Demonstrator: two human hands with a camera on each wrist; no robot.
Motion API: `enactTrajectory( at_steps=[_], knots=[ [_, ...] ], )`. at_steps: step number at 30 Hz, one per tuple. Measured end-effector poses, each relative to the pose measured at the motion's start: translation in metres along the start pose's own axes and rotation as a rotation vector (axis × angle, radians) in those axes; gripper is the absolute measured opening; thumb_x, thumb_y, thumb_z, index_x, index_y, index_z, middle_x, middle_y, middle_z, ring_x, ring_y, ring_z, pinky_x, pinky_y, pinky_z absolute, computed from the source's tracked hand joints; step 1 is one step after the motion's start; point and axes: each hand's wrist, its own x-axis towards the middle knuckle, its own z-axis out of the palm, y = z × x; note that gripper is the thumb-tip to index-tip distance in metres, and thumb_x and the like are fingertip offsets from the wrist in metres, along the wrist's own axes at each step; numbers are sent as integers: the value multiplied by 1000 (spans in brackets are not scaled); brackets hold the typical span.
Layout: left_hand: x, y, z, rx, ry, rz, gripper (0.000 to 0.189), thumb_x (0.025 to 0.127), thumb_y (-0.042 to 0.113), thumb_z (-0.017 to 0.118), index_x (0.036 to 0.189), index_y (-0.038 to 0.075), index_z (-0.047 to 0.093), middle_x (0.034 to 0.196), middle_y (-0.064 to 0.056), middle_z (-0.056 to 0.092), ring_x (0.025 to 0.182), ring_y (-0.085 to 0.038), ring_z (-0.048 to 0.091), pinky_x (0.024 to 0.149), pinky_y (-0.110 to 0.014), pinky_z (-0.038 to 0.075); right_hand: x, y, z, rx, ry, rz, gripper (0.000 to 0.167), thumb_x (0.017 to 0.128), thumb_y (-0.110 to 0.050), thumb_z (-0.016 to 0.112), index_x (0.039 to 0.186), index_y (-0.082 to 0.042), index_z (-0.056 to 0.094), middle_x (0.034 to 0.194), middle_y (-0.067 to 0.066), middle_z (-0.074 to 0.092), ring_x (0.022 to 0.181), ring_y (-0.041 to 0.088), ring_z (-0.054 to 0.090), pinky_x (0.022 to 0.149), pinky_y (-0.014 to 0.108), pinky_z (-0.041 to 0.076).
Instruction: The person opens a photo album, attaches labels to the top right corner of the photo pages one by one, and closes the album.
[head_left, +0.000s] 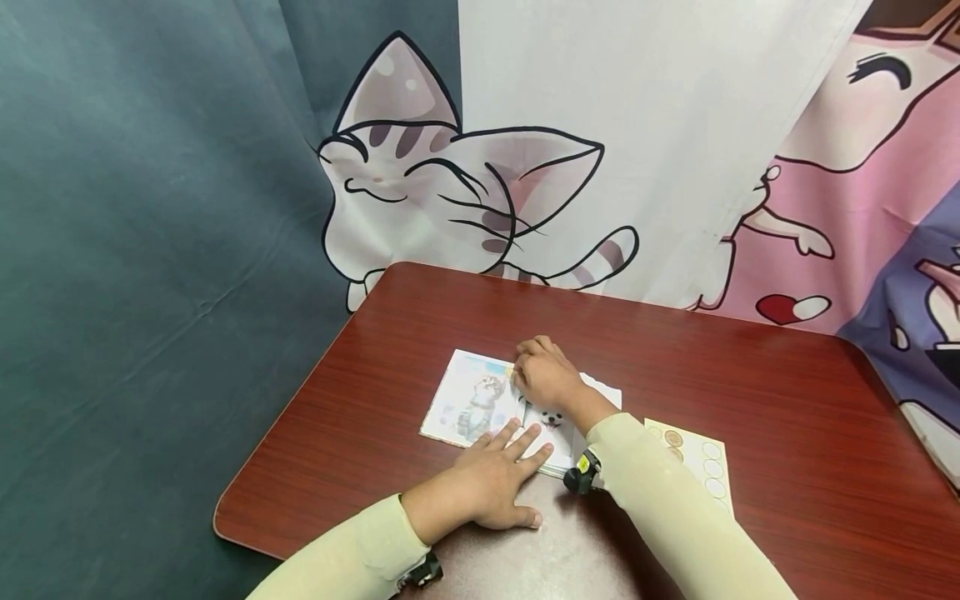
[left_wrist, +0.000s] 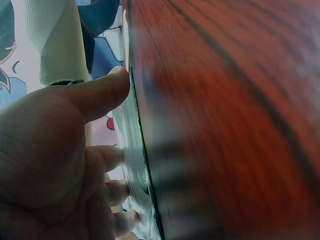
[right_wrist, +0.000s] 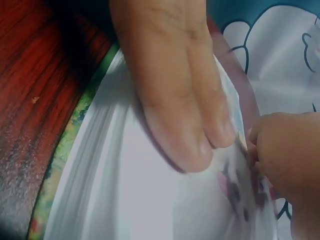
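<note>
An open picture book (head_left: 438,417) lies on the table, with a fluffy kitten on its left page and a white dog's face on the right one. My left hand (head_left: 495,483) rests across its near edge, fingers spread and fingertips on the pages. Higher up, my right hand (head_left: 547,375) bends over the inner fold, fingertips down at the top of the pages. In the right wrist view, its bent fingers (right_wrist: 285,145) meet the page beside the straight left fingers (right_wrist: 175,100). I cannot tell whether they pinch anything.
To the right, partly under the right sleeve (head_left: 675,492), lies a pale sheet (head_left: 716,479) with round outlines and brown discs. A dark red tabletop (head_left: 360,400) carries everything. Behind it hang curtains (head_left: 645,125) printed with cartoon cats.
</note>
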Motion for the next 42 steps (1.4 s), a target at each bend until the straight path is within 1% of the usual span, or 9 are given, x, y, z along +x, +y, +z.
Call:
enactTrajectory(
  at_steps=[5, 9, 12, 15, 23, 27, 30, 36, 42],
  knots=[
    [0, 0, 0, 6, 6, 0, 96, 87, 77, 58, 164, 33, 22, 171, 2, 11, 156, -26, 10, 120, -49, 27, -5, -3, -6, -40, 21, -94, 26, 100, -22, 57, 117, -12, 75, 136, 7, 62, 130, 28, 47, 111, 47, 37],
    [0, 0, 1, 14, 9, 3, 97, 87, 77, 58, 164, 33, 21, 171, 2, 11, 156, -27, 11, 119, -49, 28, -11, -4, -7, -69, -52, -139, 37, 100, -24, 54, 131, -14, 70, 138, 2, 64, 134, 28, 47, 112, 49, 36],
    [-1, 0, 1, 10, 9, 2, 97, 87, 76, 59, 164, 33, 21, 171, 2, 12, 156, -26, 10, 119, -50, 28, -15, -5, -7, -87, -121, -139, 44, 102, -28, 46, 139, -14, 65, 144, 1, 60, 141, 28, 43, 115, 50, 31],
    [-1, 1, 0, 4, 6, 2, 96, 87, 76, 59, 164, 33, 21, 171, 2, 12, 156, -26, 10, 119, -50, 28, -19, -5, -6, -97, -150, -129, 47, 104, -30, 41, 144, -15, 61, 149, 0, 55, 145, 28, 39, 116, 51, 28],
    [0, 1, -3, -16, -1, -3, 95, 88, 75, 59, 164, 33, 22, 171, 3, 11, 156, -25, 9, 118, -51, 29, -26, -3, -4, -55, -128, -132, 47, 106, -31, 41, 147, -15, 58, 151, 1, 53, 147, 36, 35, 115, 55, 27],
    [1, 2, -2, -31, -5, -7, 93, 88, 74, 59, 164, 32, 24, 171, 2, 13, 156, -26, 10, 118, -52, 29, -34, -3, -3, 0, -148, -131, 50, 106, -31, 42, 152, -15, 51, 157, 4, 46, 150, 38, 29, 117, 59, 24],
    [3, 3, -1, -31, 14, -6, 91, 89, 73, 60, 163, 31, 29, 170, -1, 17, 155, -28, 14, 118, -52, 30, -42, -1, -3, 54, -115, -122, 52, 105, -31, 44, 154, -15, 48, 159, 5, 42, 151, 38, 26, 118, 60, 23],
    [9, 6, -5, -50, 73, -11, 81, 92, 69, 59, 157, 26, 43, 165, -6, 30, 151, -34, 27, 117, -50, 32, -65, 4, -12, 175, 32, -95, 52, 101, -27, 53, 150, -10, 52, 156, 8, 47, 148, 37, 31, 115, 64, 26],
    [15, 9, -10, -76, 141, -19, 70, 94, 65, 59, 148, 21, 55, 156, -9, 41, 140, -30, 40, 110, -43, 42, -97, 19, -23, 161, 122, -78, 49, 100, -26, 58, 146, -8, 56, 151, 11, 52, 145, 36, 36, 112, 65, 29]
  ],
)
